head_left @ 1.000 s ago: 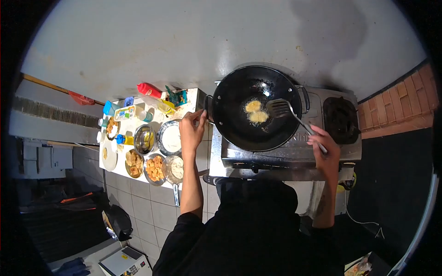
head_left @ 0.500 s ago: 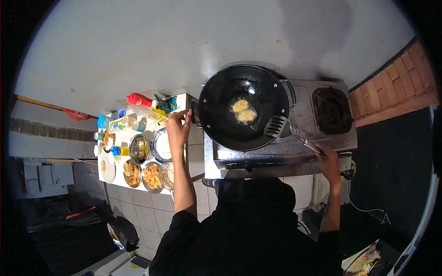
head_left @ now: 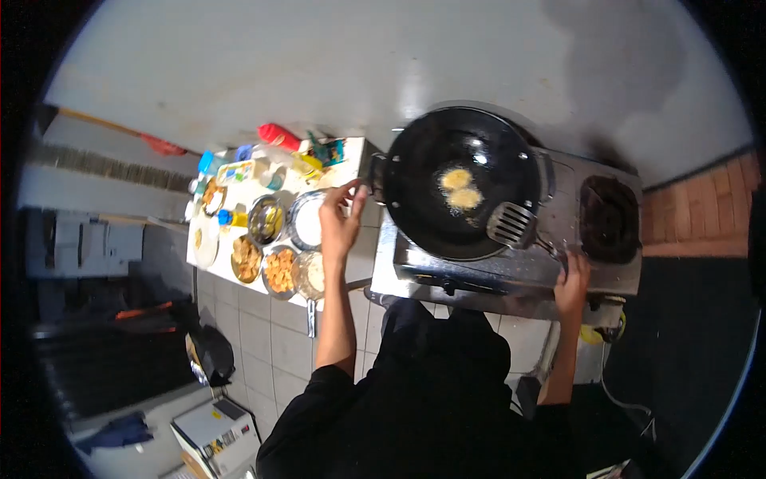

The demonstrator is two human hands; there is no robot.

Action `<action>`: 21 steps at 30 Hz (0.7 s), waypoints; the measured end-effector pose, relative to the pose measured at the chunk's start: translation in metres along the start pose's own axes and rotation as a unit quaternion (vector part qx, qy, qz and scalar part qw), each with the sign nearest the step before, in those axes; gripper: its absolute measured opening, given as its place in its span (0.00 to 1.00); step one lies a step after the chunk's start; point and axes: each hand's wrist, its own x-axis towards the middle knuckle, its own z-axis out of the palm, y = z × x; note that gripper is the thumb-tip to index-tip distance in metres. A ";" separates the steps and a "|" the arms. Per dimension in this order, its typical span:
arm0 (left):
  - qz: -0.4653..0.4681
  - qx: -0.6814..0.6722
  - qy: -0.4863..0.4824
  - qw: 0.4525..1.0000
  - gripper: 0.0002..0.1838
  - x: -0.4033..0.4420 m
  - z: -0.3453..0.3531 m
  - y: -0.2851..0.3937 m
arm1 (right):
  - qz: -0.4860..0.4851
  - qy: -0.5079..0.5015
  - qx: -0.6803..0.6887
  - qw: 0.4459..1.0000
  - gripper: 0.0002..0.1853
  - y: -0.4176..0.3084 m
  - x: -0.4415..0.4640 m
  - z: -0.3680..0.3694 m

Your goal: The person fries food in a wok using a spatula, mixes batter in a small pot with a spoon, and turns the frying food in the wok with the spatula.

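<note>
A black wok (head_left: 431, 223) sits on the stove with two pale golden fritters (head_left: 461, 188) frying in a little oil at its bottom. My left hand (head_left: 341, 227) is at the wok's left handle (head_left: 377, 180), thumb and fingertips against it; the exact grip is partly hidden. My right hand (head_left: 571, 286) is closed around the handle of a slotted spatula (head_left: 511, 225). The spatula's metal blade rests over the wok's near right side, apart from the fritters.
The gas stove (head_left: 511, 275) has a second burner (head_left: 610, 219) at right. On the white side table (head_left: 349, 152) stand a bowl of white flour (head_left: 309, 219), a bowl of orange-brown pieces (head_left: 279, 271), a small pan (head_left: 309, 275) with its handle jutting over the edge, and a red bottle (head_left: 279, 136).
The view has shifted, so the wok and table appear farther right. My right hand has come closer to the wok with the spatula. My left hand stays at the wok handle.
</note>
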 end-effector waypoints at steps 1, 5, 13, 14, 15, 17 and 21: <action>-0.011 -0.018 -0.008 1.000 0.15 -0.008 -0.005 0.001 | -0.026 0.035 -0.007 0.999 0.24 -0.014 0.004 -0.011; -0.032 -0.062 -0.010 0.997 0.14 -0.048 -0.029 -0.004 | 0.021 -0.080 0.043 0.996 0.17 -0.045 0.025 -0.065; -0.123 -0.142 -0.018 0.982 0.18 -0.132 -0.119 -0.062 | -0.228 -0.240 0.279 0.902 0.05 -0.234 0.024 -0.095; -0.155 -0.144 -0.007 0.977 0.18 -0.145 -0.138 -0.067 | -0.234 -0.263 0.293 0.889 0.05 -0.250 0.013 -0.077; -0.187 -0.146 0.004 0.971 0.19 -0.159 -0.157 -0.074 | -0.250 -0.294 0.320 0.865 0.05 -0.270 0.001 -0.062; -0.164 -0.148 0.072 0.973 0.17 -0.192 -0.191 -0.099 | -0.263 -0.358 0.344 0.827 0.05 -0.308 -0.029 -0.034; -0.220 -0.156 0.127 0.954 0.17 -0.267 -0.263 -0.149 | -0.285 -0.453 0.321 0.782 0.08 -0.370 -0.095 0.012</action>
